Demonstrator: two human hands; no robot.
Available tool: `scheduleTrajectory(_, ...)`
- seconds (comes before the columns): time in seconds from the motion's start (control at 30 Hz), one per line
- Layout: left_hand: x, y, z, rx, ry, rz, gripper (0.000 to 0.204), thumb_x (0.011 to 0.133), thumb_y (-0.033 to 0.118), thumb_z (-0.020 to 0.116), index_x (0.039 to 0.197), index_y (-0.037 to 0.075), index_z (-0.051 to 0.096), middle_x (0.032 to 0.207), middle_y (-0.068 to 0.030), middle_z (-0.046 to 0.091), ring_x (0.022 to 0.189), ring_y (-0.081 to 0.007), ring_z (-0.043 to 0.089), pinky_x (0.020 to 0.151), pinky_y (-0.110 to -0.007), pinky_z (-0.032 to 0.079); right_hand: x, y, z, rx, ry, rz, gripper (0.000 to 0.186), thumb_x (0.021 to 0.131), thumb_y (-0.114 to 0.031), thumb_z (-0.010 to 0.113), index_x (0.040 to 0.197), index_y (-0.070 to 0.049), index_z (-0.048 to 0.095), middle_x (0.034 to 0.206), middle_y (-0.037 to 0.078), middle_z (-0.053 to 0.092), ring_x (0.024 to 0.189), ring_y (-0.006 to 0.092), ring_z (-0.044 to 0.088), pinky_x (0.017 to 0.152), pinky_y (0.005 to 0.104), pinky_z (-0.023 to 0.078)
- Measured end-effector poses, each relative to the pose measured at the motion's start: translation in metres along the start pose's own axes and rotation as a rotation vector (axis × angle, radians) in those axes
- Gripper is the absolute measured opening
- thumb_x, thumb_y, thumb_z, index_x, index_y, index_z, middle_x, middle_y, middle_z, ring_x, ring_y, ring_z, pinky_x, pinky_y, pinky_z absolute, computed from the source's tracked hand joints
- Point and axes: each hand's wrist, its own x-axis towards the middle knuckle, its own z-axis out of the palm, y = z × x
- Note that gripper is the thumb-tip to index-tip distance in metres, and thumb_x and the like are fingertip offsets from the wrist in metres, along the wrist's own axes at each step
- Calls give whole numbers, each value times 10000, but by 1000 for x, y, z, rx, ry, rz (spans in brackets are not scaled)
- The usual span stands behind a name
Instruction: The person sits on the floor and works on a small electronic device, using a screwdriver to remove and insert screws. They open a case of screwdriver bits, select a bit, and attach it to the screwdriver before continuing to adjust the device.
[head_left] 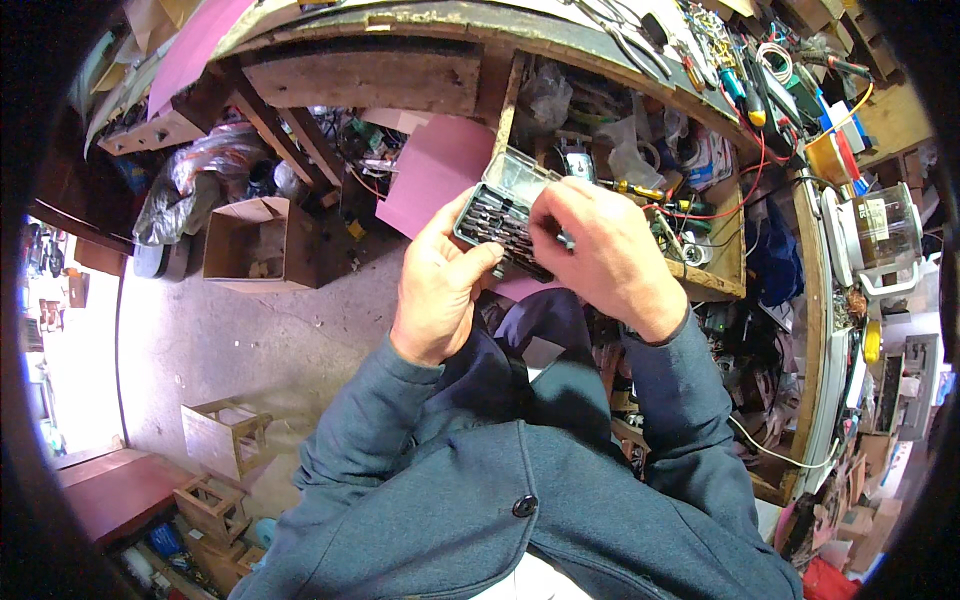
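Observation:
In front of my lap, my left hand (440, 285) grips a small dark plastic case (466, 222) from its left side, thumb pressed over its near edge. The case's clear lid (522, 175) stands open at the far side. Rows of slim metal bits (490, 218) lie inside; their exact kind is too small to tell. Over the case's right end, my right hand (605, 250) is closed, fingers curled down and pinched together. A small dark tip shows beside those fingers, but what they hold is mostly hidden.
An open wooden drawer (715, 280) full of tools, wires and plastic bags juts out beyond my right hand. Pliers (640, 50) and screwdrivers lie on the workbench above it. A cardboard box (262, 245) and a small wooden frame (225, 435) stand on the floor at left.

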Motion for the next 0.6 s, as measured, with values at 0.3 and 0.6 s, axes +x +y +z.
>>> scheduleTrajectory(0.3, -2, 6, 9, -55, 10, -10, 612, 900, -109, 627, 1484, -53, 454, 1175, -104, 705, 992, -160, 705, 870, -296, 596, -11, 14, -13, 156, 105, 112, 169, 736, -46, 741, 787, -25, 581, 751, 152, 614, 722, 363, 652, 668, 428, 516)
scheduleTrajectory(0.6, -2, 5, 8, -30, 10, -15, 602, 903, -109, 618, 1481, -39, 464, 1196, -110, 703, 1023, -175, 709, 900, -319, 605, -16, 23, -11, 523, 154, 325, 147, 757, 7, 704, 871, -19, 615, 765, 78, 677, 707, 158, 657, 667, 312, 521)
